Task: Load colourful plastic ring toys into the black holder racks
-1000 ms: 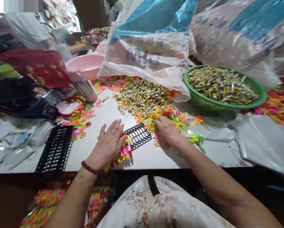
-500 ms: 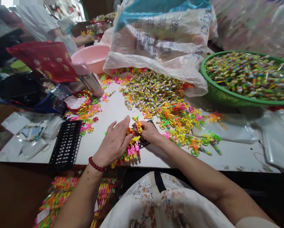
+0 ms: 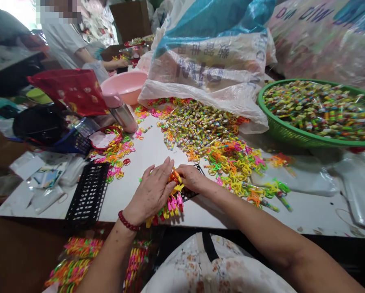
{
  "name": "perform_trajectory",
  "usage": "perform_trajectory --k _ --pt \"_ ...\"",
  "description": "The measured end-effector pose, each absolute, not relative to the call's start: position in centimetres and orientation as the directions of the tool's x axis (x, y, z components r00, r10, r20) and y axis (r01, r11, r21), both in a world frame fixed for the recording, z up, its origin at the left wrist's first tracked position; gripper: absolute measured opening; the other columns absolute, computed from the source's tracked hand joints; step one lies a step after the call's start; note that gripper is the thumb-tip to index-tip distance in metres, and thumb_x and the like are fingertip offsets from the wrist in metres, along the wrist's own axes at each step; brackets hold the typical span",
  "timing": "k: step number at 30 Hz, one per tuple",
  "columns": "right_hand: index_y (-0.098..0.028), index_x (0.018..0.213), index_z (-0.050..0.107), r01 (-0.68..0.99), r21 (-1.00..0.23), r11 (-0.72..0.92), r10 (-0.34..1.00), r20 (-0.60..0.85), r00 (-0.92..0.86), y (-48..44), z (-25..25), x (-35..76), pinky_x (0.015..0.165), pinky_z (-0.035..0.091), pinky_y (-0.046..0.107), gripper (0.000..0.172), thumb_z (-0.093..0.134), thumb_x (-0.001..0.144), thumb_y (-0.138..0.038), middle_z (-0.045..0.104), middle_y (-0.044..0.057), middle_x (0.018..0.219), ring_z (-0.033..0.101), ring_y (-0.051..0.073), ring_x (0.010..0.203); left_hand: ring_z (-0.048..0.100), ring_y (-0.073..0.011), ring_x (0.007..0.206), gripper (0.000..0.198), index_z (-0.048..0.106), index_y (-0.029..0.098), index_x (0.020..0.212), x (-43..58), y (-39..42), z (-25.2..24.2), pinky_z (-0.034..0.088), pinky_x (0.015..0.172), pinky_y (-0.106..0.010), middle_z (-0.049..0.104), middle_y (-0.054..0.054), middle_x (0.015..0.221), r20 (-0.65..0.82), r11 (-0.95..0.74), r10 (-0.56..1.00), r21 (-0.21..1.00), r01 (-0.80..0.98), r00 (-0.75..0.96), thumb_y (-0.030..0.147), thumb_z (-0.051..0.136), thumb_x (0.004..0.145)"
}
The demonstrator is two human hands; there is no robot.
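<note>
Basically, the left hand (image 3: 151, 190) lies flat, palm down, fingers nearly together and thumb apart, over the back part of a row of bright plastic toy pieces (image 3: 173, 203). The right hand (image 3: 191, 178) has its fingertips pinched on a small orange plastic piece (image 3: 176, 176), just beside the left thumb; whether that piece is seated or held free, can't tell.

Under both hands: a black plastic grid rack (image 3: 191, 194), flat on a white-topped table (image 3: 139, 154), close to the near edge, about mid-length. Key relation: rack sits directly below the hands, right hand nearer its bare right end, left hand over the filled part. Long axis seems to slant, right end farther from the near edge; most of it is covered, so not certain.

Rack look: thin dark bars, gaps between. Pieces packed side by side, pink, yellow, red and some green, lower ends toward the near edge.

Farther out: right of the right hand, near, a loose heap of yellow, orange, green and pink plastic toys (image 3: 237, 162). Behind it, a mound of small multicoloured wrapped sticks (image 3: 200, 124) at the mouth of a white-and-blue plastic sack (image 3: 206, 73). Left, well apart from the hands, a second black plastic grid rack (image 3: 87, 191) reaches the near edge. Far right, a round green plastic basket (image 3: 292, 132), heaped with similar sticks.
</note>
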State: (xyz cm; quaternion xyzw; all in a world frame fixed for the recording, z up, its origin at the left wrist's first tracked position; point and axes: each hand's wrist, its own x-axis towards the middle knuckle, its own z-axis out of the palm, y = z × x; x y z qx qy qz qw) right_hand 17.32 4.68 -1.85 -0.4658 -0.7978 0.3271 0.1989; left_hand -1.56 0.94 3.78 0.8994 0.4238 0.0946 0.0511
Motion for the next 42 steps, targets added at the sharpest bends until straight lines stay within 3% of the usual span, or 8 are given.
perform_trajectory --k 5,12,16,20,26,32,36,42 --pt "-0.014 0.083 0.068 0.687 -0.632 0.359 0.884 -0.007 -0.468 4.8 -2.6 16.4 0.074 0.042 0.024 0.010 0.059 0.082 -0.009 0.063 0.004 0.085 0.057 0.016 0.079 0.030 -0.0293 0.145 0.050 0.042 0.027 0.146 -1.4 1.1 3.7 0.033 0.110 -0.049 0.031 -0.004 0.158 0.143 -0.664 0.744 0.061 0.745 0.652 0.041 0.035 0.099" --pt "-0.016 0.103 0.066 0.656 -0.632 0.413 0.903 0.195 -0.382 2.1 -0.4 21.3 0.084 0.044 0.024 0.014 0.059 0.090 -0.016 0.065 0.006 0.098 0.059 0.016 0.092 0.036 -0.0299 0.142 0.052 0.044 0.025 0.145 -1.9 1.6 2.4 0.034 0.106 -0.049 0.037 -0.003 0.155 0.194 -0.687 0.716 0.029 0.726 0.670 0.047 0.031 0.099" --pt "-0.016 0.094 0.068 0.866 -0.460 0.194 0.969 0.228 -0.095 -0.4 2.0 29.6 0.082 0.044 0.026 0.017 0.052 0.095 -0.017 0.064 0.007 0.099 0.058 0.016 0.088 0.037 -0.0294 0.141 0.051 0.040 0.028 0.147 -2.4 1.6 2.3 0.028 0.110 -0.051 0.043 -0.003 0.152 0.272 -0.720 0.674 0.035 0.693 0.687 0.044 0.030 0.100" --pt "-0.018 0.092 0.070 0.941 -0.337 -0.020 0.958 0.263 0.114 -0.5 2.9 35.7 0.081 0.044 0.025 0.016 0.055 0.095 -0.022 0.062 0.006 0.096 0.059 0.015 0.087 0.039 -0.0308 0.140 0.052 0.035 0.029 0.149 -2.1 1.6 2.0 0.014 0.116 -0.056 0.050 -0.005 0.146 0.380 -0.754 0.613 0.022 0.656 0.692 0.038 0.035 0.098" --pt "-0.017 0.092 0.069 0.979 -0.145 -0.145 0.966 0.191 0.171 2.1 2.1 35.1 0.075 0.046 0.027 0.019 0.062 0.091 -0.035 0.059 0.009 0.104 0.060 0.017 0.085 0.045 -0.0295 0.136 0.047 0.051 0.022 0.137 -0.6 1.2 1.1 0.013 0.117 -0.052 0.051 -0.009 0.145 0.382 -0.775 0.565 -0.059 0.630 0.731 0.043 0.038 0.097" --pt "-0.016 0.092 0.070 0.978 -0.021 -0.208 0.966 0.152 0.209 3.3 1.8 33.8 0.075 0.047 0.030 0.017 0.059 0.091 -0.029 0.059 0.014 0.105 0.062 0.022 0.086 0.044 -0.0291 0.137 0.048 0.056 0.021 0.132 -0.4 1.2 1.4 0.020 0.115 -0.051 0.052 -0.008 0.144 0.344 -0.767 0.584 -0.065 0.639 0.735 0.047 0.036 0.097" --pt "-0.015 0.086 0.070 0.955 -0.115 -0.274 0.939 0.180 0.292 2.9 2.8 34.9 0.072 0.046 0.030 0.019 0.053 0.091 -0.023 0.062 0.013 0.103 0.063 0.020 0.083 0.044 -0.0298 0.136 0.048 0.056 0.020 0.133 -0.5 1.2 1.4 0.021 0.114 -0.051 0.052 -0.009 0.144 0.347 -0.770 0.582 -0.054 0.635 0.735 0.047 0.039 0.096" --pt "-0.018 0.090 0.068 0.743 -0.662 -0.094 0.890 0.278 0.361 1.4 4.2 35.9 0.074 0.046 0.028 0.020 0.056 0.088 -0.034 0.069 0.003 0.085 0.062 0.017 0.078 0.046 -0.0292 0.136 0.050 0.053 0.022 0.137 -0.7 1.3 1.2 0.022 0.115 -0.049 0.052 -0.009 0.144 0.371 -0.775 0.573 -0.046 0.630 0.731 0.047 0.044 0.094"
